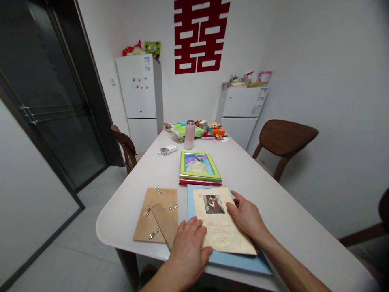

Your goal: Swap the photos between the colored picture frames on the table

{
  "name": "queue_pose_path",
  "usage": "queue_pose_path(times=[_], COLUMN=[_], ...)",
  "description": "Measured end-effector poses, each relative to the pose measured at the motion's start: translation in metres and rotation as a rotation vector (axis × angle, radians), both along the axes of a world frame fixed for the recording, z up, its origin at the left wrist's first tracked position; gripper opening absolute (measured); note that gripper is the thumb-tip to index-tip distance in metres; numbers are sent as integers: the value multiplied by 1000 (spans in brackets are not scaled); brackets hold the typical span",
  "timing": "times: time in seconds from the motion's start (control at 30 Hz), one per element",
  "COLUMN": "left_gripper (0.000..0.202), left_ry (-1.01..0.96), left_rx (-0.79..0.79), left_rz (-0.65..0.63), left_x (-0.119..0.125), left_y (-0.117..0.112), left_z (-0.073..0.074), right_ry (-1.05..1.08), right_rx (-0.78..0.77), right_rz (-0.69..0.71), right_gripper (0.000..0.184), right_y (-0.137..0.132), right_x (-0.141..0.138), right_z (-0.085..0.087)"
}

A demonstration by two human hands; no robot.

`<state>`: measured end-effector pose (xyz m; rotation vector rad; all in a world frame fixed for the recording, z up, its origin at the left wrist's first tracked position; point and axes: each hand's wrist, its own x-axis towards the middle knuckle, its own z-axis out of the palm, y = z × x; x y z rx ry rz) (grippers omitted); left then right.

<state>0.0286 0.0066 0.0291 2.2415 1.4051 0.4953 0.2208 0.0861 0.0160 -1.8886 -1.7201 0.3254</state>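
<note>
A cream printed sheet with a small photo on its upper half lies slightly askew over a light blue picture frame. My left hand rests at the sheet's lower left edge, fingers stretched out and thumb near its bottom edge. At the right edge is my right hand, thumb on top of the sheet and index finger reaching along the frame's side; its other fingers are mostly hidden. Left of the frame, a brown backing board with metal clips and a stand leg lies on the table, partly behind my left hand.
Beyond the blue frame, a green picture frame sits on a red one. Farther back stand a pink bottle, a small silver-white device and snack packs. Wooden chairs flank the white table.
</note>
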Motion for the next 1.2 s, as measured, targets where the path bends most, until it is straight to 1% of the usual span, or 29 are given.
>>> queue_pose_path(times=[0.07,0.17,0.23,0.3,0.37,0.53,0.63,0.73,0.83,0.9,0.97,1.03,1.1,1.2], left_gripper=[35,32,29,28,29,40,35,30,38,46,52,55,57,58], left_ry=[17,35,43,54,65,64,58,68,79,67,49,42,63,169], left_rx=[15,31,40,42,36,41,44,30,18,-1,-17,0,51,76], left_rz=[-1,0,-5,-11,-12,-21,-72,-108,-103,-100,-93,-50,50,242], left_x=[1,2,2,3,3,3,2,3,8,8,0,-17,-44,-86], left_y=[1,3,4,4,4,2,2,4,3,1,-3,-7,-9,-9], left_z=[1,1,1,2,3,1,0,1,5,7,8,6,2,-6], right_ry=[-124,-300,-387,-437,-462,-513,-524,-522,-525,-520,-490,-423,-340,-255], right_rx=[24,91,115,107,100,93,79,84,94,81,86,109,119,98], right_rz=[4,61,72,72,90,183,199,225,255,242,228,255,338,499], right_gripper=[38,32,29,27,26,26,27,30,31,31,31,32,32,31], right_y=[-2,-7,-10,-13,-15,-19,-21,-21,-18,-16,-15,-18,-25,-38], right_x=[-1,-2,-4,-6,-7,-7,-9,-15,-20,-23,-26,-33,-47,-82], right_z=[-2,-8,-11,-12,-11,-9,-6,-3,-3,-3,-1,2,6,13])
